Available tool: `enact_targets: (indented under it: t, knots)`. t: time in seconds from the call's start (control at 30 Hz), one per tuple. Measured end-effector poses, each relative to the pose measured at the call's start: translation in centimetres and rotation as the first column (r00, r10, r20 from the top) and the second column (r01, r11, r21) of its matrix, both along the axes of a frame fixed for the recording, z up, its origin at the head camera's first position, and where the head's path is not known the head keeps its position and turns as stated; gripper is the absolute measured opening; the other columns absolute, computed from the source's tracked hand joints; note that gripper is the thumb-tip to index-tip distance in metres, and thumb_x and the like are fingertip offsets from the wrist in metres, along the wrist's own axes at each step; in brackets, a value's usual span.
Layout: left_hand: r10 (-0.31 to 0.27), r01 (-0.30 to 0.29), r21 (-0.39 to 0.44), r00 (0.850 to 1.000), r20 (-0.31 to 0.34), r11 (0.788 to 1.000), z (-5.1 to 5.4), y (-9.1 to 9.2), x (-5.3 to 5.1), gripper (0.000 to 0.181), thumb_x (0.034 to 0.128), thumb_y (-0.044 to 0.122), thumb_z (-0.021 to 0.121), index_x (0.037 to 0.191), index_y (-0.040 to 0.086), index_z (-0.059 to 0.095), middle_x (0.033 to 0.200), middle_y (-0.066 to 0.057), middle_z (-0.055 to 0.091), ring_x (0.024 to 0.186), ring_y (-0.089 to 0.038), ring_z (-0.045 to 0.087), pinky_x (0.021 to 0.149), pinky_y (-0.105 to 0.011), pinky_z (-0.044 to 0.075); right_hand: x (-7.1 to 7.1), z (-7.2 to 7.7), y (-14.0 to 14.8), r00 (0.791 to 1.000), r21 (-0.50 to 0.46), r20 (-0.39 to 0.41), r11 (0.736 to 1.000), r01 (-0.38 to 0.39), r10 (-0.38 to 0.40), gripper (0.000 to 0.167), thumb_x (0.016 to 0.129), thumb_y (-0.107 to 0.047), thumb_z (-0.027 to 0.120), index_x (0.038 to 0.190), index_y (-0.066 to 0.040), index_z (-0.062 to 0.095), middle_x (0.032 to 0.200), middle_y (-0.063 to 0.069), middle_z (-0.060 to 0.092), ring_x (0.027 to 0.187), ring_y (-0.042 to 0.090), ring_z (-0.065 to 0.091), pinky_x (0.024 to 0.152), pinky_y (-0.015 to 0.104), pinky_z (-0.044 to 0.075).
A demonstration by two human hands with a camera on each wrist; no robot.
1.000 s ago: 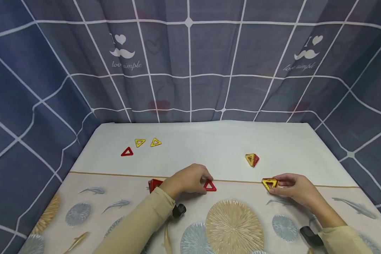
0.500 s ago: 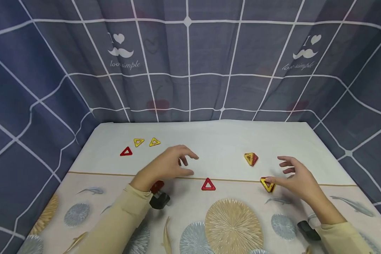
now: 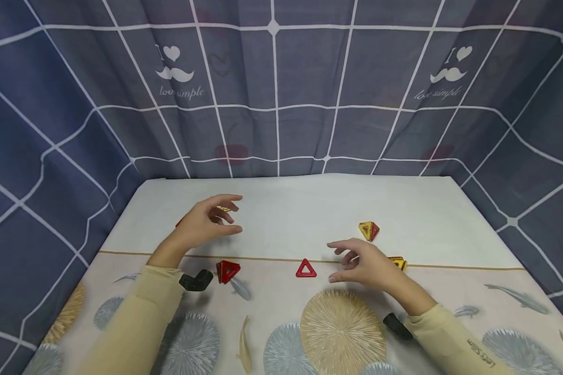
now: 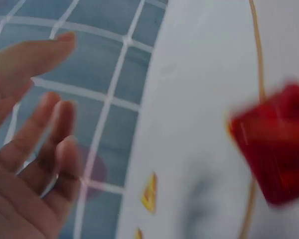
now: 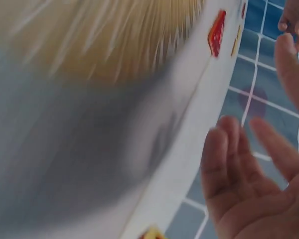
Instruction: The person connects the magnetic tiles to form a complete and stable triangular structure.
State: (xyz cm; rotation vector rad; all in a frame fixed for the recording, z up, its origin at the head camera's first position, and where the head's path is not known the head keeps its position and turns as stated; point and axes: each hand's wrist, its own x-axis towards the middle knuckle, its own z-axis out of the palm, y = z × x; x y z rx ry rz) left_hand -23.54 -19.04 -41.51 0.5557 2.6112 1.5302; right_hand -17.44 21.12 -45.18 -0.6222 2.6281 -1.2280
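My left hand (image 3: 199,221) hovers over the far left of the table, fingers loosely bent and holding nothing. Behind its fingers a yellow triangle tile (image 3: 224,209) partly shows, and a sliver of a red tile (image 3: 179,223) peeks out beside the hand. To the right of my left wrist sits a red pyramid of triangle tiles (image 3: 227,271). A flat red triangle tile (image 3: 306,269) lies mid-table. Just right of it my right hand (image 3: 363,264) is held above the cloth, fingers spread and holding nothing. A yellow triangle piece (image 3: 398,262) is half hidden behind that hand.
A small yellow-and-red pyramid (image 3: 368,230) stands on the white part of the table (image 3: 286,219), beyond my right hand. A dark checked curtain (image 3: 305,88) closes off the back and sides. Black wrist mounts (image 3: 197,281) hang below both wrists.
My left hand has let go of the flat red triangle and moved left and away from me. The right hand has released the yellow piece and moved left towards the red triangle.
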Motion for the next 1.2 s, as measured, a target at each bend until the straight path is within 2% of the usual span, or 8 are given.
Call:
enact_targets:
  t: [0.17,0.23,0.33,0.43,0.53,0.67,0.83,1.2]
  knots:
    - [0.189,-0.189,0.041,0.982,0.002,0.981,-1.3,-3.3,-1.1,0.077,0.0823,0.025,0.086,0.149,0.025,0.049,0.128,-0.009,0.058,0.110,-0.035,0.058,0.081,-0.027,0.050,-0.7,-1.2,-2.2,0.998,-0.002,0.066,1.000,0.014,-0.014,0.073,0.072,-0.027,0.093,0.134,-0.004,0.063,0.111,0.011,0.066,0.088,0.021,0.064,0.076,0.033,0.054]
    - [0.298,-0.298,0.021,0.954,0.012,0.954,-1.4,-4.4,-1.4,0.077,0.0835,0.031,0.085,0.151,0.026,0.047,0.132,-0.009,0.056,0.112,-0.032,0.057,0.078,-0.027,0.052,-0.8,-1.6,-2.9,0.995,-0.009,0.096,1.000,0.014,-0.013,0.072,0.072,-0.025,0.093,0.135,-0.005,0.063,0.110,0.009,0.065,0.088,0.019,0.063,0.076,0.032,0.053]
    - [0.449,-0.448,-0.030,0.893,0.031,0.893,-1.4,-5.8,-1.9,0.076,0.0848,0.039,0.082,0.151,0.027,0.047,0.135,-0.009,0.055,0.113,-0.026,0.055,0.074,-0.026,0.052,-0.9,-2.1,-3.7,0.994,-0.004,0.105,1.000,-0.004,0.004,0.073,0.071,-0.023,0.094,0.134,-0.004,0.063,0.110,0.007,0.064,0.088,0.019,0.060,0.076,0.031,0.052]
    - [0.526,-0.521,-0.095,0.850,0.041,0.848,-1.6,-7.0,-2.2,0.074,0.0856,0.043,0.080,0.150,0.027,0.048,0.136,-0.010,0.054,0.115,-0.026,0.054,0.075,-0.029,0.049,-1.0,-2.4,-4.2,0.997,0.017,0.083,1.000,-0.012,0.011,0.072,0.069,-0.023,0.095,0.131,-0.004,0.065,0.108,0.005,0.064,0.087,0.019,0.057,0.074,0.031,0.050]
    - [0.539,-0.526,-0.156,0.841,0.052,0.836,-2.3,-8.0,-2.3,0.075,0.0855,0.042,0.080,0.150,0.023,0.048,0.137,-0.012,0.053,0.117,-0.032,0.053,0.080,-0.037,0.046,-1.1,-2.6,-4.5,0.998,0.027,0.068,1.000,-0.004,0.002,0.069,0.068,-0.022,0.095,0.128,-0.003,0.067,0.106,0.005,0.064,0.085,0.018,0.056,0.073,0.032,0.049]
    - [0.528,-0.498,-0.225,0.844,0.095,0.837,-3.9,-9.0,-2.4,0.078,0.0850,0.037,0.082,0.151,0.016,0.047,0.139,-0.018,0.051,0.121,-0.038,0.050,0.090,-0.047,0.044,-1.2,-2.7,-4.6,0.997,0.026,0.071,1.000,0.008,-0.010,0.064,0.069,-0.022,0.095,0.125,-0.004,0.069,0.105,0.005,0.064,0.086,0.017,0.058,0.074,0.032,0.050]
    - [0.545,-0.490,-0.312,0.829,0.122,0.814,-5.8,-9.3,-2.6,0.076,0.0839,0.033,0.082,0.148,0.010,0.049,0.138,-0.024,0.050,0.125,-0.042,0.046,0.099,-0.056,0.040,-1.1,-2.8,-4.6,0.997,0.022,0.072,0.999,0.024,-0.025,0.058,0.069,-0.021,0.095,0.120,-0.005,0.071,0.106,0.004,0.066,0.085,0.016,0.059,0.075,0.034,0.051]
    - [0.564,-0.472,-0.401,0.813,0.147,0.785,-6.7,-9.2,-3.0,0.071,0.0874,0.035,0.078,0.145,0.004,0.051,0.138,-0.026,0.050,0.127,-0.042,0.045,0.104,-0.057,0.038,-1.0,-2.6,-5.1,0.997,0.088,0.050,0.995,0.047,-0.051,0.050,0.071,-0.019,0.094,0.115,-0.007,0.074,0.104,0.001,0.065,0.083,0.013,0.056,0.073,0.031,0.049]
